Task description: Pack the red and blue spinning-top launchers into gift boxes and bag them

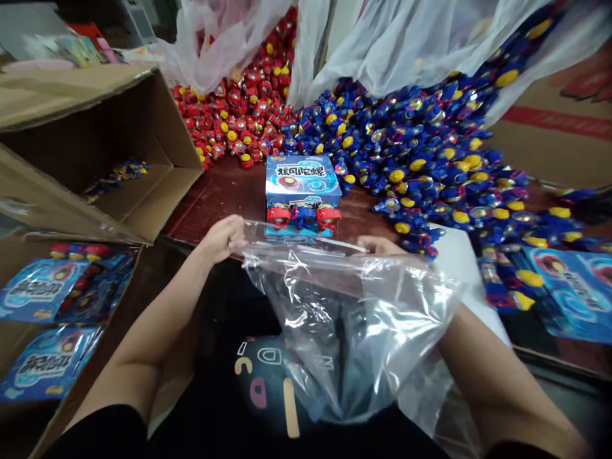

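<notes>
A clear plastic bag [354, 325] hangs in front of my body, its opening stretched sideways between both hands. My left hand [225, 238] is closed in a pinch on the bag's left edge. Through the film, my right hand [382, 246] shows closed on the far edge of the opening, partly covered by plastic. Just beyond the bag, a blue display box [301, 178] stands on the table, with red and blue round toys [304, 217] in its open front. The bag's rim overlaps the lower front of that box.
Red toys [239, 108] and blue toys [406, 146] are heaped at the back. An open carton [167, 137] lies on its side at left, above another carton with wrapped boxes [43, 290]. More blue packaging [574, 287] sits at right on the dark red table [215, 191].
</notes>
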A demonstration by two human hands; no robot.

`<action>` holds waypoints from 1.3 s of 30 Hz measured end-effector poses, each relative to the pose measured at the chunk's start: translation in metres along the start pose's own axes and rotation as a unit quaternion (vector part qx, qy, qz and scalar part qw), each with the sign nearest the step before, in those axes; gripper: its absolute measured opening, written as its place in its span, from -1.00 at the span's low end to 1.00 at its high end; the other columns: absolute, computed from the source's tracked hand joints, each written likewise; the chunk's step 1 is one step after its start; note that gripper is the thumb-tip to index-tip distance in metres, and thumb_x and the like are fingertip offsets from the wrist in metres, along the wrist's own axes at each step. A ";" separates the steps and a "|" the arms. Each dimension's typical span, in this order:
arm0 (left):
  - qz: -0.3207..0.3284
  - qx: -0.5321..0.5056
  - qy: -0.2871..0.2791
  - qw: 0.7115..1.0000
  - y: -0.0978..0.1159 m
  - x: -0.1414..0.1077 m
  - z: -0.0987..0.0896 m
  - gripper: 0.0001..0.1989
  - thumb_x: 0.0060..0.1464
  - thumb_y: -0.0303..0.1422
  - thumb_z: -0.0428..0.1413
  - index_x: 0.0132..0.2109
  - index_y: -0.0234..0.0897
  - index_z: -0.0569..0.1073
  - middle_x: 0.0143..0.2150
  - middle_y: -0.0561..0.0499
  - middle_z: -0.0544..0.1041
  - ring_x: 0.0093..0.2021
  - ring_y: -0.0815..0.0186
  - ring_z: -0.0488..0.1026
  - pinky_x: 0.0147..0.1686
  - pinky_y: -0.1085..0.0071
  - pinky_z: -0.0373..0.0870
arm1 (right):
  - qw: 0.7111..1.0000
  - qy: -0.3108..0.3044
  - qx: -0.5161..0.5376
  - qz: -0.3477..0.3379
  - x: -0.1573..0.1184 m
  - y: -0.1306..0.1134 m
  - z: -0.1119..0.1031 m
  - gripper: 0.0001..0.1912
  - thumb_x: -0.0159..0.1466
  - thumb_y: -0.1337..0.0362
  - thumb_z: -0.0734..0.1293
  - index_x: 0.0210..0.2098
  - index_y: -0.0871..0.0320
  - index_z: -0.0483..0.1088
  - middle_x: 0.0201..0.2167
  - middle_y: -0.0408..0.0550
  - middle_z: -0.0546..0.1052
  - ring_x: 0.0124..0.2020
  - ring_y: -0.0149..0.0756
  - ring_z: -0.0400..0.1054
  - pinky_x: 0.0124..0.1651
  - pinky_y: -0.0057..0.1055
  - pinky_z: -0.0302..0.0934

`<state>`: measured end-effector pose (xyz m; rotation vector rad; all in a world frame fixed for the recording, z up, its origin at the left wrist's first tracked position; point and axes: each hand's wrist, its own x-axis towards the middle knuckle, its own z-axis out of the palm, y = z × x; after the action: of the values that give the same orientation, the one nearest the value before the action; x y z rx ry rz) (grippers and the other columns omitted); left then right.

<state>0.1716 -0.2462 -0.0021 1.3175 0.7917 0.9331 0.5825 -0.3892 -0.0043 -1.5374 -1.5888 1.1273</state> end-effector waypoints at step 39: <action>0.232 0.502 -0.245 0.796 -0.002 -0.066 -0.040 -0.84 0.35 -0.17 0.23 -0.12 -0.06 0.69 -0.05 0.04 0.72 0.11 0.14 0.62 0.44 0.04 0.12 | 0.943 -0.019 -0.272 -0.191 -0.078 0.025 0.031 -0.53 0.50 -0.19 0.21 -0.07 -0.07 0.62 -0.20 -0.05 0.68 -0.24 -0.15 0.57 -0.17 -0.15 0.41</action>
<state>0.1077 -0.2880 -0.0106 2.6549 0.5406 0.4321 0.5739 -0.4718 -0.0313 -1.4330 -2.2337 0.5245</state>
